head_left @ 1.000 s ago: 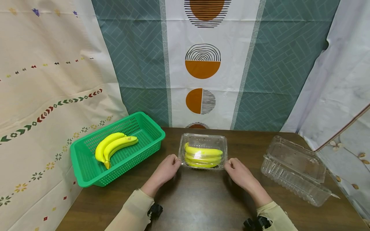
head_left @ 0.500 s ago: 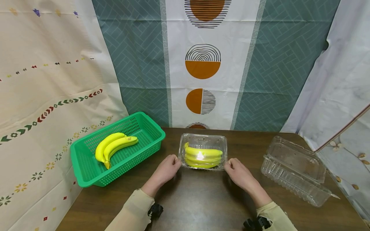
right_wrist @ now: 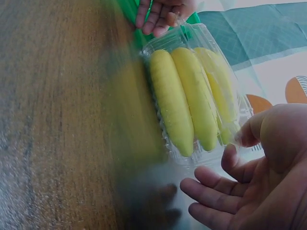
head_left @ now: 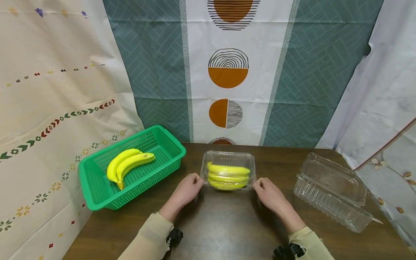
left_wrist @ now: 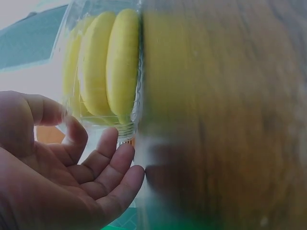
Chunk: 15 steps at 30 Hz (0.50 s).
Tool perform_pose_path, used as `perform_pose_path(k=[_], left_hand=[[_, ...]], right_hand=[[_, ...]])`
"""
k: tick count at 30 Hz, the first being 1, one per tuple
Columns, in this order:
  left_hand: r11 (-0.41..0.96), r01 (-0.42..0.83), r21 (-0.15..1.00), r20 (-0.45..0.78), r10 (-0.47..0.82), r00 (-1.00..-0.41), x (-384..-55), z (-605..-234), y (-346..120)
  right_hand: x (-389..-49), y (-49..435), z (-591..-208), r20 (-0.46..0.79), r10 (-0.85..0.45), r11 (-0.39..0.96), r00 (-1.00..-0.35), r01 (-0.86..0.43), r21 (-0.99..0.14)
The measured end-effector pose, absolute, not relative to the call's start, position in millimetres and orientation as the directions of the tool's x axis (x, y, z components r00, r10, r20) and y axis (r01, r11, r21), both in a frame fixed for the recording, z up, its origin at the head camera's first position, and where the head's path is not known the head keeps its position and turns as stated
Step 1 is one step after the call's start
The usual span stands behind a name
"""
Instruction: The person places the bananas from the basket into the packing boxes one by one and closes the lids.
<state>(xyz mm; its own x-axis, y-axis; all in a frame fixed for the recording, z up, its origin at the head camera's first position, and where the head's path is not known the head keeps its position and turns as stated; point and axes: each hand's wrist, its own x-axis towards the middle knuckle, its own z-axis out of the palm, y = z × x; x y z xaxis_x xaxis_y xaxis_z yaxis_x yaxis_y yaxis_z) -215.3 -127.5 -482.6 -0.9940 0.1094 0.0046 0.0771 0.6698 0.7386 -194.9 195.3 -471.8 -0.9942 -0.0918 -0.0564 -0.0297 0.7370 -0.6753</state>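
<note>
A clear plastic clamshell container point(head_left: 229, 157) stands on the table in the middle, its lid over several yellow bananas point(head_left: 229, 170). My left hand point(head_left: 189, 188) is at its near left corner; in the left wrist view the thumb and forefinger pinch the rim while the other fingers are loosely bent. Across from it, my right hand point(head_left: 269, 193) pinches the near right corner between thumb and forefinger. In the right wrist view the bananas point(right_wrist: 175, 100) lie side by side behind the clear wall.
At the left a green plastic basket point(head_left: 169, 162) holds two bananas point(head_left: 131, 166). A second clear container point(head_left: 331, 193) lies with its lid open on the right of the brown table point(head_left: 227, 227). Patterned cloths point(head_left: 156, 72) hang behind and at both sides.
The bright glare on the lid over the bananas has faded, and the bananas show more clearly through it. Both hands stay at the same corners.
</note>
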Motion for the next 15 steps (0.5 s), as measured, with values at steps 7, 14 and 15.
perform_pose_path(k=[7, 14, 15], left_hand=[[0.683, 0.07, 0.727, -0.007, 0.11, -0.994, -216.1, -481.5, -129.1], [0.692, 0.078, 0.718, 0.021, 0.09, -0.996, -215.0, -480.3, -131.2], [0.689, 0.08, 0.721, 0.03, 0.085, -0.996, -215.0, -480.2, -131.3]], right_hand=[[-195.7, 196.1, -472.7, -0.028, -0.103, 0.744, -0.994, -0.058, -0.665], [-196.2, 196.3, -473.3, -0.025, -0.087, 0.754, -0.996, -0.049, -0.655], [-195.9, 196.2, -472.9, -0.024, -0.084, 0.754, -0.996, -0.048, -0.655]])
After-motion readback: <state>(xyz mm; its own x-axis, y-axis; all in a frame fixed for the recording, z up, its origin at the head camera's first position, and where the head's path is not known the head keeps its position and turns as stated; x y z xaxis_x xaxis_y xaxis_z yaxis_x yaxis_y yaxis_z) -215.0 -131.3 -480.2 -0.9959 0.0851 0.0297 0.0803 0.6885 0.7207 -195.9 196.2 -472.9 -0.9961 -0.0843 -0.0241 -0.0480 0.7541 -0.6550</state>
